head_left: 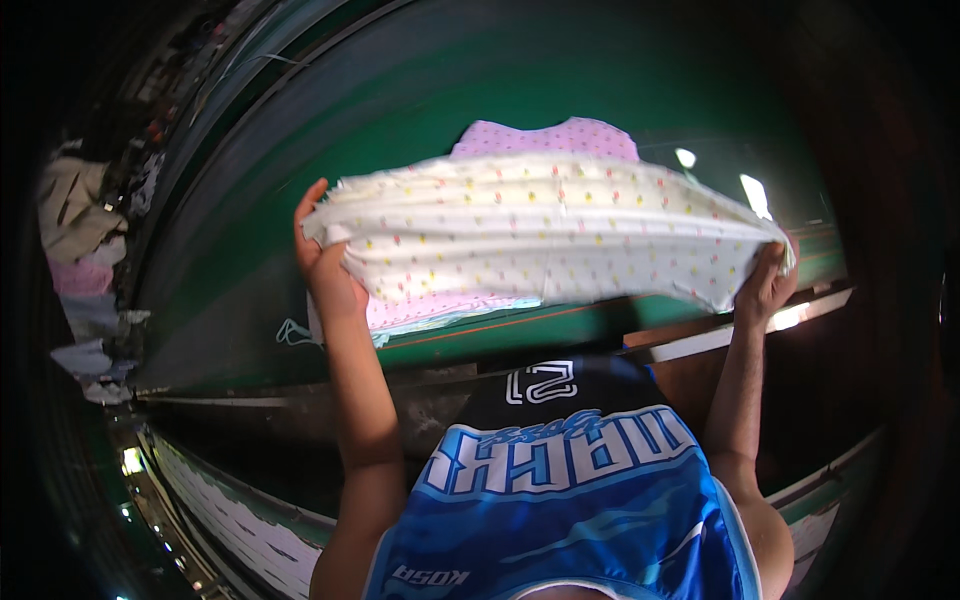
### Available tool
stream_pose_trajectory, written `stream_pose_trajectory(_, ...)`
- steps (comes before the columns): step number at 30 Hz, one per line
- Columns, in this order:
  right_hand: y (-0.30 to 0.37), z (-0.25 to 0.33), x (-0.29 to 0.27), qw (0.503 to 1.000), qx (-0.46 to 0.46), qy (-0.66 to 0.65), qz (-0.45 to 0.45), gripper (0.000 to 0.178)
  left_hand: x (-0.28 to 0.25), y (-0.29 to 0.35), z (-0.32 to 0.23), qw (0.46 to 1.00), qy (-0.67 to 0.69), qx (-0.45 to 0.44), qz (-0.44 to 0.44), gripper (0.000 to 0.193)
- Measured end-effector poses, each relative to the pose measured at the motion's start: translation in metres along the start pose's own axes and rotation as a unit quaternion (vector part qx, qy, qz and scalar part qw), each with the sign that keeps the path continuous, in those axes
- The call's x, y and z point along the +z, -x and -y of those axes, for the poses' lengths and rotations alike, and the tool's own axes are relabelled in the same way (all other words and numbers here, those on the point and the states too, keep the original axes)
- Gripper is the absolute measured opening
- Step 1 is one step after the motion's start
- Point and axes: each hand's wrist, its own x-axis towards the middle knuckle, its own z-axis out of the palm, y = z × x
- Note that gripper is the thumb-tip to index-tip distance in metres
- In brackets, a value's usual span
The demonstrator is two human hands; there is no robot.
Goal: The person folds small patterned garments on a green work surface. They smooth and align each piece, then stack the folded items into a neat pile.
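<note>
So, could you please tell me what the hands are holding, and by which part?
A white fabric piece with small coloured motifs: the left hand grips its left end, the right hand its right end.

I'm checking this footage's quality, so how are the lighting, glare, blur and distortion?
Head view: corners black, straight edges bowing toward the rim; head view: bright white patches beyond the right hand, probably glare; head view: white printed cloth well lit but slightly soft, clothes at far left dim.
</note>
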Motion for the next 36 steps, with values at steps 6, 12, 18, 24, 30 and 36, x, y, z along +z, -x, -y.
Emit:
stream_pose_trajectory(6,0.059,-0.037,-0.086,0.986,0.16,-0.005,-0.051,0.037,0.058,0.009,0.031,0.99,-0.035,-0.092,0.105,0.078)
stream_pose_trajectory(12,0.034,-0.076,-0.068,0.913,0.402,0.058,-0.033,0.057,0.155,-0.094,0.137,0.953,-0.133,-0.095,0.254,0.055)
stream_pose_trajectory(18,0.019,-0.098,-0.055,0.883,0.426,0.19,0.055,0.073,0.162,-0.161,0.251,0.763,-0.297,-0.423,0.388,0.083)
stream_pose_trajectory(24,0.039,-0.099,-0.064,0.848,0.51,0.134,0.052,0.073,0.178,-0.129,0.229,0.821,-0.438,-0.235,0.281,0.115)
stream_pose_trajectory(30,0.045,-0.096,-0.085,0.84,0.541,-0.028,-0.022,0.042,0.178,-0.111,0.2,0.915,-0.279,0.016,0.291,0.096)
stream_pose_trajectory(36,0.04,-0.114,-0.085,0.836,0.548,0.032,0.025,0.059,0.143,-0.124,0.266,0.847,-0.377,-0.197,0.318,0.112)
